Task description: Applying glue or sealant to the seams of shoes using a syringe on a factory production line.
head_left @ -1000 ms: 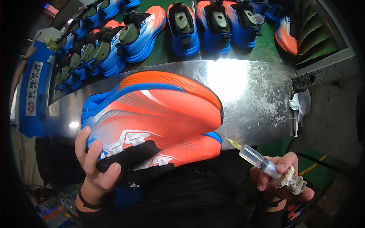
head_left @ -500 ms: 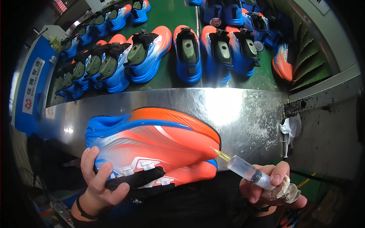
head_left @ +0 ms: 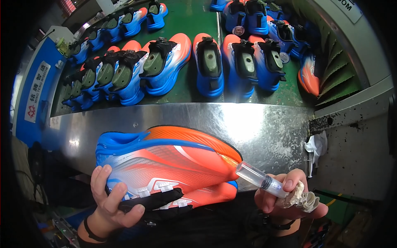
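My left hand [head_left: 113, 198] grips a running shoe [head_left: 165, 163] by its collar and laces. The shoe lies on its side, blue at the heel and coral red at the toe, its orange and blue sole facing away from me. Beneath it shows part of a second shoe [head_left: 215, 195] of the same colours. My right hand [head_left: 281, 193] is closed round a clear plastic syringe [head_left: 253, 175] with a yellow dispensing tip. That tip reaches the shoe's side near the toe, close to the sole's edge. A crumpled off-white cloth [head_left: 298, 197] is held in the same hand.
Beyond the metal ledge [head_left: 182, 113], several similar shoes with green lasts stand in rows on a green conveyor belt [head_left: 182, 97]. A machine opening with green strip curtains [head_left: 337, 68] is at the right. Near it hang a white rag [head_left: 317, 142] and a thin white plunger-like piece [head_left: 310, 165].
The syringe has moved left and up, its tip now further along the shoe's side by the sole edge. The shoe and the whole scene sit slightly lower and further right in view.
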{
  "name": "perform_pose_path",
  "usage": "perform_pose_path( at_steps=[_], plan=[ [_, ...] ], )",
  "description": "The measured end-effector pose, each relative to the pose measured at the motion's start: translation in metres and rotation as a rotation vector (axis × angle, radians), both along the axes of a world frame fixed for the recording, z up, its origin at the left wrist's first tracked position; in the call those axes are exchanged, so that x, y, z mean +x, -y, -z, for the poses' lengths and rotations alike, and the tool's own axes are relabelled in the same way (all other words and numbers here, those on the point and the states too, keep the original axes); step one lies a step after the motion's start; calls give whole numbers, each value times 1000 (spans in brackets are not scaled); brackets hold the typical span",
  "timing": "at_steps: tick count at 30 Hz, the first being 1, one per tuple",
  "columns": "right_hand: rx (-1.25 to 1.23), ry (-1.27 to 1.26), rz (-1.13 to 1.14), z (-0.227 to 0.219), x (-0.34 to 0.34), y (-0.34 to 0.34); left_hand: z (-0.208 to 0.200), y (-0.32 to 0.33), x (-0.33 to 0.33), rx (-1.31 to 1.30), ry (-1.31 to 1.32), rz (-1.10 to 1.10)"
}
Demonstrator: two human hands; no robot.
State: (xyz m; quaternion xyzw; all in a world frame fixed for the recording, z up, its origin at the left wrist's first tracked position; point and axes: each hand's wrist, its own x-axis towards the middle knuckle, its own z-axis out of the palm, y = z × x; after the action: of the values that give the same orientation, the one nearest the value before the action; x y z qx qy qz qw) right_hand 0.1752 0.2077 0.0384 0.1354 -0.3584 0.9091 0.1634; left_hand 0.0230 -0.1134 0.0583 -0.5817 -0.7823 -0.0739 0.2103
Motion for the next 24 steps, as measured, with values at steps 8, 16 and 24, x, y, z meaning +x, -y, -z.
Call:
perform_pose_path(
  at_steps=[8,16,24],
  plan=[
    [-7,26,21,0,15,-8,-2,-2,1,10,29,-4],
    [21,34,63,5,32,-11,-1,-3,1,18,22,8],
    [141,86,94,8,43,-12,-2,-5,-1,33,34,10]
  ],
)
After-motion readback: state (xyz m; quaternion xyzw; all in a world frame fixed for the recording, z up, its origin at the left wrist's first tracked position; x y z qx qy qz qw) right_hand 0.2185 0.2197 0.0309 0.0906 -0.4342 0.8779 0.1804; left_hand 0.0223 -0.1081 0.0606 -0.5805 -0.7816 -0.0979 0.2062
